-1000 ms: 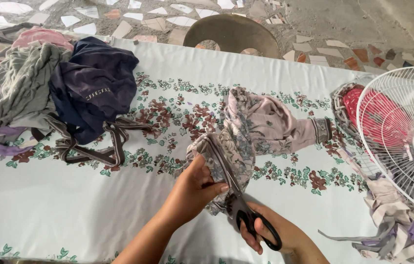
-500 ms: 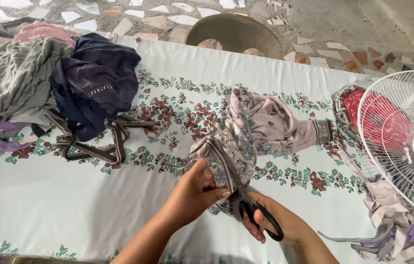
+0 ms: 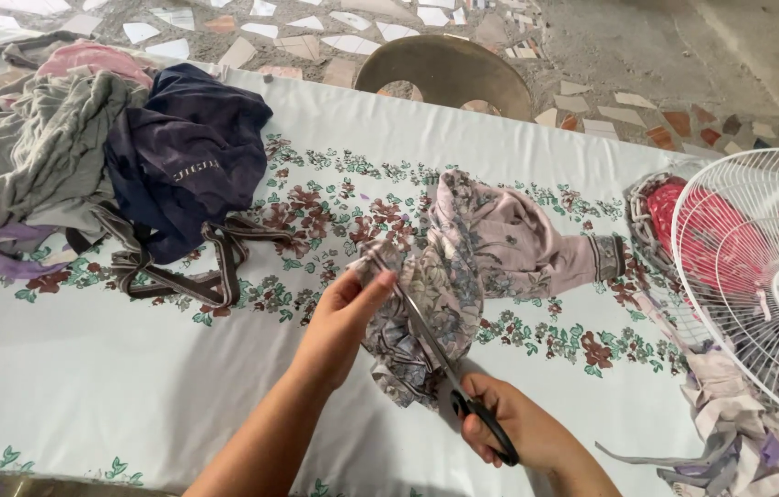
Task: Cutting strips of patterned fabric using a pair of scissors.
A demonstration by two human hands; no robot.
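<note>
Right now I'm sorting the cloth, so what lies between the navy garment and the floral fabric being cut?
In the head view, a striped strap trails from the navy garment; then bare flowered tablecloth up to the floral fabric.

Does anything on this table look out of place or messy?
Yes. A white fan lies tipped at the table's right edge, resting over a red garment, with cut fabric strips strewn below it. Otherwise, clothes are heaped at the far left.

Soft, matt pink-grey floral cloth garment (image 3: 490,248); scissors with bright metal blades and glossy black plastic handles (image 3: 449,373); worktop under a smooth white flower-printed tablecloth (image 3: 113,387); white fan with a glossy wire grille (image 3: 757,276); rough stone-chip floor (image 3: 610,46).
</note>
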